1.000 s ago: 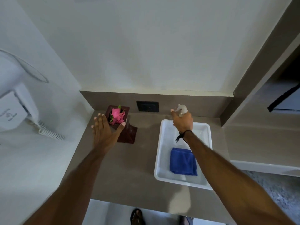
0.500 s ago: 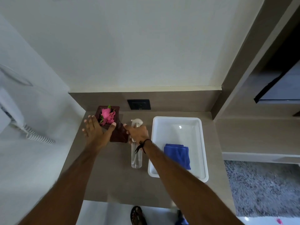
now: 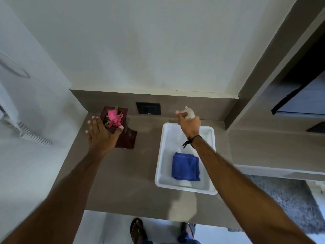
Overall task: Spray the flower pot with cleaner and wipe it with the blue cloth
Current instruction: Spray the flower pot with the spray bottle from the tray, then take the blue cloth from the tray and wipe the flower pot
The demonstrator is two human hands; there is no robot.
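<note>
A dark brown flower pot (image 3: 127, 138) with pink flowers (image 3: 114, 118) stands at the counter's back left. My left hand (image 3: 101, 136) rests against its left side with fingers spread and the thumb at the rim. Over the far end of the white tray (image 3: 159, 164), my right hand (image 3: 189, 125) is shut on the white head of the spray bottle (image 3: 189, 111); the bottle's body is hidden behind the hand. The folded blue cloth (image 3: 185, 166) lies in the near half of the tray.
The brown counter (image 3: 123, 182) ends in a front edge, below which my sandalled feet (image 3: 138, 231) show. A black wall socket (image 3: 148, 108) sits on the backsplash. A coiled cord (image 3: 33, 136) hangs on the left wall, and a grey rug (image 3: 290, 199) lies at right.
Half a second ago my right hand held the spray bottle beside the pot; it has since swung right, over the tray's far end. My left hand stays at the pot.
</note>
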